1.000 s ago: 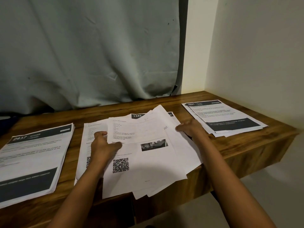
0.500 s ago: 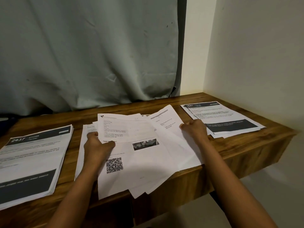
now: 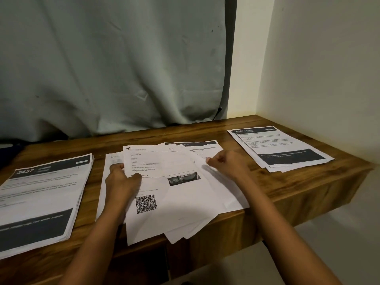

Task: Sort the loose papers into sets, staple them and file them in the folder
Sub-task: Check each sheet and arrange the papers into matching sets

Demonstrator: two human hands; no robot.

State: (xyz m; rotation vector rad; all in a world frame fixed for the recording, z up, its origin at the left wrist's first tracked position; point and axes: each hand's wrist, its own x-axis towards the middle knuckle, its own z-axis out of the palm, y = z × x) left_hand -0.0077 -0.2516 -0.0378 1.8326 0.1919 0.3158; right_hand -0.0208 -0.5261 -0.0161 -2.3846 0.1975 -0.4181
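White loose papers [image 3: 223,195] are fanned between the hands, long axis pointing away. The top sheet [image 3: 164,167] is pinched by the left hand [image 3: 121,182], and a lower sheet's edge is gripped by the right hand [image 3: 227,164].

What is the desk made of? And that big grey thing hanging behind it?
The desk looks like wood or wood-look laminate: smooth brown with streaky grain lines. The curtain looks like soft, matte grey-green cloth, because it hangs in folds and creases.

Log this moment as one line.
step: sorting | left hand: grips white QR-code sheet | right hand: pinches loose white sheets | surface: brown wooden desk
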